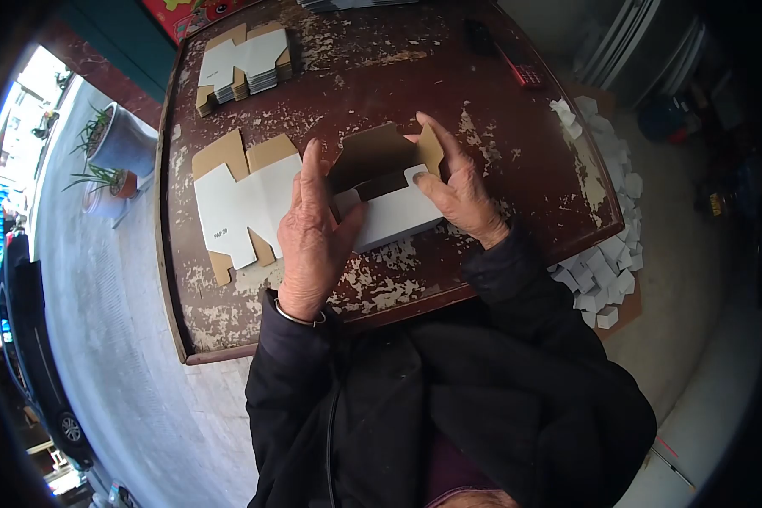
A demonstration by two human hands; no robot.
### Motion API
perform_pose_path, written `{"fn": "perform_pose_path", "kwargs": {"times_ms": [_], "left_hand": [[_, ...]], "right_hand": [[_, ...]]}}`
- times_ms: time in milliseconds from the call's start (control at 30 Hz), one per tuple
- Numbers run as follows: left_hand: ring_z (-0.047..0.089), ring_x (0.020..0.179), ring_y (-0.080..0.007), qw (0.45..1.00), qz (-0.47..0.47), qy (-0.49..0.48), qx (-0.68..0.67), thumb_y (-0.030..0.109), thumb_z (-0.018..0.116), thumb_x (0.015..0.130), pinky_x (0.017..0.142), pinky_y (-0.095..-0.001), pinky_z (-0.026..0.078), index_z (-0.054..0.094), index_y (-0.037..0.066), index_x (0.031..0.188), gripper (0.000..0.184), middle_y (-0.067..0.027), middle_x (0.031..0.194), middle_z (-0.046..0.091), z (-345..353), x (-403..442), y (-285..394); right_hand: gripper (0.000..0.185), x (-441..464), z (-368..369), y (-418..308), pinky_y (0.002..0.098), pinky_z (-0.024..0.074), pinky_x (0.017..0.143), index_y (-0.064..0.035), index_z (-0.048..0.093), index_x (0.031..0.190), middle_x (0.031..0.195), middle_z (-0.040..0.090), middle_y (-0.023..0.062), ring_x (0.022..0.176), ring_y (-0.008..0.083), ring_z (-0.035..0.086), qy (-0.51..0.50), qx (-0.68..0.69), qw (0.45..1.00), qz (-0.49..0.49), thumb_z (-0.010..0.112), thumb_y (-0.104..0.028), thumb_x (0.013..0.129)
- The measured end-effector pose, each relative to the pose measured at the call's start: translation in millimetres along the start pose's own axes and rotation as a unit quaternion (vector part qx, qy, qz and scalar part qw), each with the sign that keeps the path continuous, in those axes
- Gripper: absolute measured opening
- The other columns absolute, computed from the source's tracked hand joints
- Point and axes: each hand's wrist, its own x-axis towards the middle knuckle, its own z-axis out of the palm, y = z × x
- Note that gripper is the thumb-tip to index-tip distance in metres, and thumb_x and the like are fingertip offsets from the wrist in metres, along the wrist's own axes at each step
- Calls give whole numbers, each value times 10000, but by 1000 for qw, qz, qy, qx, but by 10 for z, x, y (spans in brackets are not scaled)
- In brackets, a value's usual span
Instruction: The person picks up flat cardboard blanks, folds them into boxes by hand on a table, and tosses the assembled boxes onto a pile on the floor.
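Note:
A partly folded cardboard box [398,216], white outside and brown inside, sits on the worn table between my hands. Its lid stands up at the far side, so the inside shows. My left hand [307,233] grips the box's left end, with the thumb at the near corner and the fingers stretched up along the side. At the right end, my right hand [464,193] has its thumb on a small white flap and its fingers behind a brown side flap. Flat unfolded cartons [250,203], with print on one panel, lie just left of my left hand.
A stack of flat cartons [250,63] lies at the table's far left. The peeling dark red table [372,76] also holds a red and black phone [516,63] at the far right. Many small white boxes [601,275] are heaped beside its right edge. Potted plants [123,148] stand left.

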Motion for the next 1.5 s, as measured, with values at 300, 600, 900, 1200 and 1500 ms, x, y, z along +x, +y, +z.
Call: {"fn": "perform_pose_path", "kwargs": {"times_ms": [300,600,900,1200,1500], "left_hand": [[635,1103,-299,999,-8,20,28,-16,694,729,833,-335,533,244,90,1511,909,-135,1343,571,38,-59,40],[666,1046,-309,995,27,38,94,28,700,746,768,-334,551,195,52,1513,919,-134,1328,588,82,-48,9],[679,984,-317,989,34,23,140,37,701,750,735,-354,554,256,52,1480,855,-148,1302,600,108,-50,-63],[689,873,-307,978,73,34,192,28,689,748,673,-368,541,405,79,1382,697,-156,1257,619,125,-29,21],[660,840,-316,982,29,-30,182,68,674,741,663,-386,551,513,121,1222,510,-124,1246,569,43,28,94]], "right_hand": [[679,-26,38,-48,334,515,794,-56,380,1443,1246,611,169,912,252,642,13,-75,997,8,535,43,790],[576,9,54,-116,302,512,780,-55,466,1372,1137,652,150,862,217,638,29,-162,986,12,560,30,810],[482,59,61,-156,391,513,601,5,499,1237,921,671,181,659,315,651,3,-318,948,-23,620,-4,770],[412,20,97,-173,360,525,587,25,560,1180,951,681,179,648,289,655,20,-386,920,-70,658,-11,782],[356,-18,112,-189,330,554,620,37,598,1143,1036,674,193,694,289,677,22,-420,901,-108,674,-20,801]]}}
